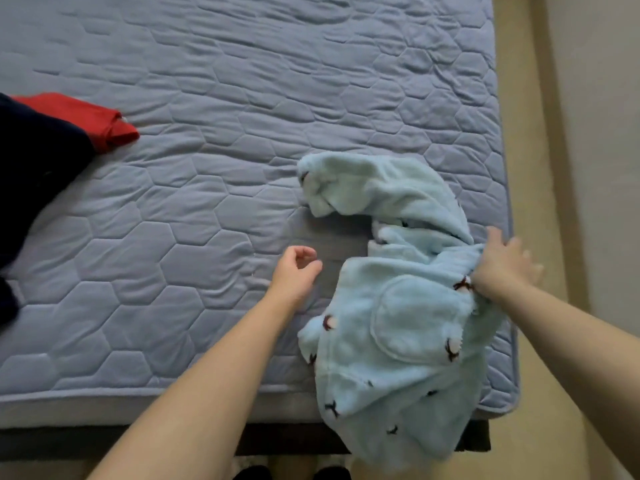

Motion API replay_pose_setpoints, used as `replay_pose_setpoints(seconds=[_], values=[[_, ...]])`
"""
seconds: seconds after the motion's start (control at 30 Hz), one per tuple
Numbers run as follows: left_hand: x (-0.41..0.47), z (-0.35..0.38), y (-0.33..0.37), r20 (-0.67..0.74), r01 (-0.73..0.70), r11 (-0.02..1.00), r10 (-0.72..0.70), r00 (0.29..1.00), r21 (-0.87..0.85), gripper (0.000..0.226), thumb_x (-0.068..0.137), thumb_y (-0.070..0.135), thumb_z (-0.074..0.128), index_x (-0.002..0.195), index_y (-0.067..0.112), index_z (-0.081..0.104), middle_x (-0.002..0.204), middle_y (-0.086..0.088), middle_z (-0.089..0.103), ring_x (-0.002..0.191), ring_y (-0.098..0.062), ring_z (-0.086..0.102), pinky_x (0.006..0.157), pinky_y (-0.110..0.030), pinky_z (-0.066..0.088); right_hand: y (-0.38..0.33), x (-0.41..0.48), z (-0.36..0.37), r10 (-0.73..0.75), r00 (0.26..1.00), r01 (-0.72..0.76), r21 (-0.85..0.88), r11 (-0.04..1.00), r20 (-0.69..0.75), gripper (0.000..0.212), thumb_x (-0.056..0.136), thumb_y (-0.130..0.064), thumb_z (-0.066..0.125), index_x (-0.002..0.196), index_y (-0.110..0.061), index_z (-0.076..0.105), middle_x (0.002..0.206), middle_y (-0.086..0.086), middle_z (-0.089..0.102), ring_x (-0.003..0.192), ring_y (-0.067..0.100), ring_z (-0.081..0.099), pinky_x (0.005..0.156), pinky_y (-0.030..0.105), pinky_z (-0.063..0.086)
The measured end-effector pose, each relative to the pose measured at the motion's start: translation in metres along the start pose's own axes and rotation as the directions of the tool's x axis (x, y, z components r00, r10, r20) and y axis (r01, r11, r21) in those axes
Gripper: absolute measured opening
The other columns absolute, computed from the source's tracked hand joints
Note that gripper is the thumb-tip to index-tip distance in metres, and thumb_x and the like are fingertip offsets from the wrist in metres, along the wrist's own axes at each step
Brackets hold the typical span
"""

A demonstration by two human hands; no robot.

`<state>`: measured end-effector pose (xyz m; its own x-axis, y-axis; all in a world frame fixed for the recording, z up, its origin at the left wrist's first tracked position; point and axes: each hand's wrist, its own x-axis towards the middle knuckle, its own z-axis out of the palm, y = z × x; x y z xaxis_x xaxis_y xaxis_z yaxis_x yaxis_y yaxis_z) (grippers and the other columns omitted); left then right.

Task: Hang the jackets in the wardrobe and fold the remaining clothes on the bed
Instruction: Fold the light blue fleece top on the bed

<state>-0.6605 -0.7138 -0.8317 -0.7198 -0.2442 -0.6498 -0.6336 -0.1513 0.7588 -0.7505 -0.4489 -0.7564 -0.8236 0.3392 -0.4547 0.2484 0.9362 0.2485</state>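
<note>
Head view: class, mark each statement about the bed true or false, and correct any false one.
1. The right hand touches the light blue fleece garment. True.
2. The left hand grips that garment. False: it is apart from it, fingers loosely curled, holding nothing.
3. Part of the garment hangs over the near edge of the bed. True.
4. The garment is neatly folded. False: it lies rumpled.
5. A red garment lies at the bed's left side. True.
</note>
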Motion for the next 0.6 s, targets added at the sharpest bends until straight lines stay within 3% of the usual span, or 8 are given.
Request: replay_pose_setpoints(seconds=[0.07,0.17,0.27,0.37,0.43,0.5,0.53,0.6], values=[[-0.011,0.01,-0.014,0.109,0.075,0.982,-0.094,0.99,0.173,0.034,0.085,0.01,0.066,0.115,0.012,0.05,0.11,-0.001,0.054,0.099,-0.015,0.052,0.062,-0.018,0.048,-0.008,-0.003,-0.002,-0.369,0.912,0.345,-0.155,0.926,-0.179,0.072,0.085,-0.012,0.057,0.145,-0.031,0.022,0.146,0.012,0.03,0.131,0.032,0.033,0.101,0.045,0.03],[-0.03,0.035,-0.025,0.407,-0.015,0.953,-0.115,0.906,0.301,0.05,0.081,0.011,0.07,0.125,0.016,0.047,0.124,-0.001,0.057,0.11,-0.015,0.056,0.087,-0.028,0.051,-0.031,-0.01,0.003,-0.796,0.605,0.785,-0.182,0.592,0.017,0.057,0.087,-0.018,0.05,0.14,-0.036,0.037,0.15,0.001,0.029,0.135,0.024,0.032,0.1,0.04,0.027],[-0.046,0.063,-0.032,0.583,-0.291,0.854,-0.018,0.812,0.431,0.051,0.081,0.012,0.066,0.13,0.015,0.051,0.13,-0.002,0.056,0.119,-0.014,0.05,0.101,-0.032,0.041,-0.049,-0.009,0.011,-0.618,0.715,0.674,-0.086,0.734,0.326,0.027,0.092,-0.048,0.035,0.094,-0.032,0.057,0.124,-0.002,0.055,0.114,0.023,0.048,0.095,0.043,0.028],[-0.058,0.077,-0.034,0.666,-0.122,0.918,-0.176,0.725,0.376,0.023,0.082,0.043,0.057,0.091,0.022,0.063,0.093,0.006,0.059,0.089,-0.009,0.053,0.081,-0.03,0.041,-0.036,0.002,0.011,-0.478,0.782,0.562,-0.123,0.818,0.399,0.031,0.085,-0.051,0.048,0.067,-0.026,0.047,0.083,-0.006,0.053,0.098,0.023,0.053,0.097,0.049,0.028],[-0.056,0.083,-0.036,0.541,0.11,0.929,-0.299,0.786,0.353,0.034,0.081,0.052,0.05,0.081,0.02,0.061,0.082,0.001,0.057,0.08,-0.015,0.052,0.072,-0.031,0.04,-0.007,0.009,0.009,-0.397,0.857,0.482,-0.237,0.843,0.328,0.013,0.084,-0.031,0.052,0.074,-0.023,0.048,0.083,-0.004,0.056,0.101,0.024,0.056,0.097,0.046,0.029],[-0.046,0.087,-0.038,0.259,0.066,0.86,-0.224,0.94,0.507,0.021,0.086,0.036,0.052,0.085,0.017,0.058,0.09,-0.004,0.062,0.089,-0.021,0.056,0.076,-0.032,0.041,0.025,0.017,0.009,-0.247,0.954,0.285,-0.253,0.925,0.17,0.007,0.087,-0.024,0.048,0.091,-0.019,0.045,0.102,0.001,0.062,0.105,0.025,0.055,0.099,0.043,0.031],[-0.042,0.088,-0.041,0.138,0.039,0.77,-0.164,0.977,0.637,0.015,0.086,0.028,0.054,0.095,0.017,0.058,0.102,-0.006,0.062,0.1,-0.024,0.056,0.083,-0.032,0.042,0.037,0.02,0.01,-0.154,0.983,0.172,-0.234,0.957,0.096,0.013,0.088,-0.022,0.048,0.1,-0.018,0.042,0.11,0.005,0.06,0.107,0.028,0.054,0.102,0.046,0.031],[-0.034,0.092,-0.046,0.082,0.039,0.711,-0.135,0.988,0.702,0.044,0.084,0.025,0.059,0.125,0.015,0.048,0.129,-0.008,0.05,0.121,-0.025,0.047,0.098,-0.034,0.04,0.052,0.025,0.018,-0.1,0.995,0.098,-0.14,0.985,-0.006,0.037,0.09,-0.024,0.052,0.122,-0.018,0.034,0.127,0.013,0.049,0.115,0.034,0.05,0.103,0.053,0.031]])
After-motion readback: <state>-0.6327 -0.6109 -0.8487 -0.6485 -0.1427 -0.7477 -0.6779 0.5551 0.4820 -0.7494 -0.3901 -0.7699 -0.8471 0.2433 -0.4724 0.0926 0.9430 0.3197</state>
